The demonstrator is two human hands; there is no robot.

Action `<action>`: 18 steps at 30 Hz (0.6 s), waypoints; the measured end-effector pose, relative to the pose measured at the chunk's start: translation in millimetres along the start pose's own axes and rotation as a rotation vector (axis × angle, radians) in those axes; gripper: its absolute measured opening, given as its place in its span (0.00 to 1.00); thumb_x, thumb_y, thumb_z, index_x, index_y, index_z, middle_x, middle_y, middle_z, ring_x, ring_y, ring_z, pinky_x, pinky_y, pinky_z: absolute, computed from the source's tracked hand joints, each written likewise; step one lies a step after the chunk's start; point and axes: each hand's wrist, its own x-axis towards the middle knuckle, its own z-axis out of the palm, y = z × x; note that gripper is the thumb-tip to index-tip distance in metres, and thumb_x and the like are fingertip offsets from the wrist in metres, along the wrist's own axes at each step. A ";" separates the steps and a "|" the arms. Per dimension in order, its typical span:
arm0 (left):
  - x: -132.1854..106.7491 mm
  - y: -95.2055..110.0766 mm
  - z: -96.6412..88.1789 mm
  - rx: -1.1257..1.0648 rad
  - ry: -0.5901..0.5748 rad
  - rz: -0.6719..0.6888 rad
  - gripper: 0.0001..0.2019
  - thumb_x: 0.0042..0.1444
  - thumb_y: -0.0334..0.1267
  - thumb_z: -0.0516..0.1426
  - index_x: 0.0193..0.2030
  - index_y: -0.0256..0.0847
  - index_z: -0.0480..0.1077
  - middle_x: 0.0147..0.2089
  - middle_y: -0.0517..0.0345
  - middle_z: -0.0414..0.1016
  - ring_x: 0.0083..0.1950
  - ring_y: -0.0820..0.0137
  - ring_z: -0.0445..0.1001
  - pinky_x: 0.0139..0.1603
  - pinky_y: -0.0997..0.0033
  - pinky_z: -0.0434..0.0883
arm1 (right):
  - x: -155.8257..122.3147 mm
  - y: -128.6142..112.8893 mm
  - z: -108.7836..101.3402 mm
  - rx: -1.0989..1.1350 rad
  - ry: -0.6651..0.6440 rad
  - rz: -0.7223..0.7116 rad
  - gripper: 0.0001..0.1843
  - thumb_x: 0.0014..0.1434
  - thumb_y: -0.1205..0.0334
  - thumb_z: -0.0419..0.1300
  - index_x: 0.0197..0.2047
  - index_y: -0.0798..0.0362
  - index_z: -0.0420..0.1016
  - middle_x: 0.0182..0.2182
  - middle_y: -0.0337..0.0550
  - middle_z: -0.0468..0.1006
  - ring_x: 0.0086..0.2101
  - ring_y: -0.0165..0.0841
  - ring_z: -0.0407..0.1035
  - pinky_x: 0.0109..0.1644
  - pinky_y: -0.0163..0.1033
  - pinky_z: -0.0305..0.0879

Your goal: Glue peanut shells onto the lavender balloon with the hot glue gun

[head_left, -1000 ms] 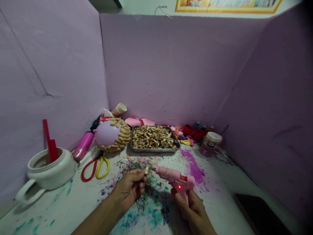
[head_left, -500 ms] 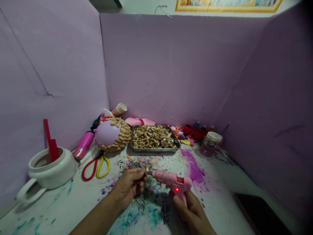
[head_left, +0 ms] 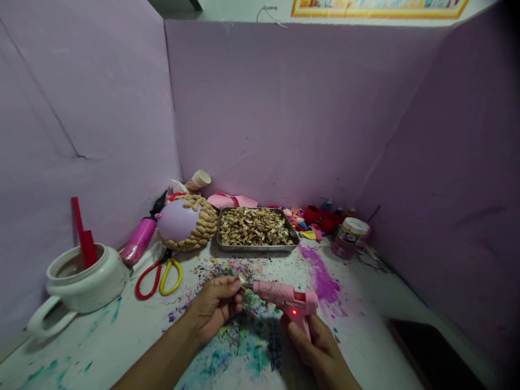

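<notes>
My left hand [head_left: 215,307] is closed in a pinch on a small pale nut shell [head_left: 242,280] just above the paint-stained table. My right hand [head_left: 319,355] is wrapped round the grip of a pink glue gun [head_left: 284,298] whose red light is on. The gun's nozzle points left and touches the shell. Behind them stands a metal tray [head_left: 258,248] full of nut shells. Left of the tray lies a lilac balloon [head_left: 179,220], partly covered with glued shells.
Red and yellow scissors [head_left: 158,277] lie front left of the balloon. A white pot [head_left: 87,280] with a red tool stands at far left, beside a pink bottle [head_left: 138,241]. A small jar [head_left: 350,237] and coloured scraps sit at back right. Purple panels wall in the table.
The glue gun has shifted a little to the left, its nozzle now against the shell. My left hand has stayed almost in place.
</notes>
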 end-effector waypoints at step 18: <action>2.0 0.6 -4.8 0.072 -0.153 -0.014 0.15 0.32 0.33 0.69 0.22 0.33 0.67 0.18 0.62 0.65 0.19 0.81 0.61 0.22 0.79 0.63 | -0.3 0.6 -2.8 -0.015 -0.027 0.020 0.22 0.50 0.43 0.58 0.37 0.53 0.76 0.18 0.35 0.64 0.20 0.29 0.54 0.29 0.35 0.60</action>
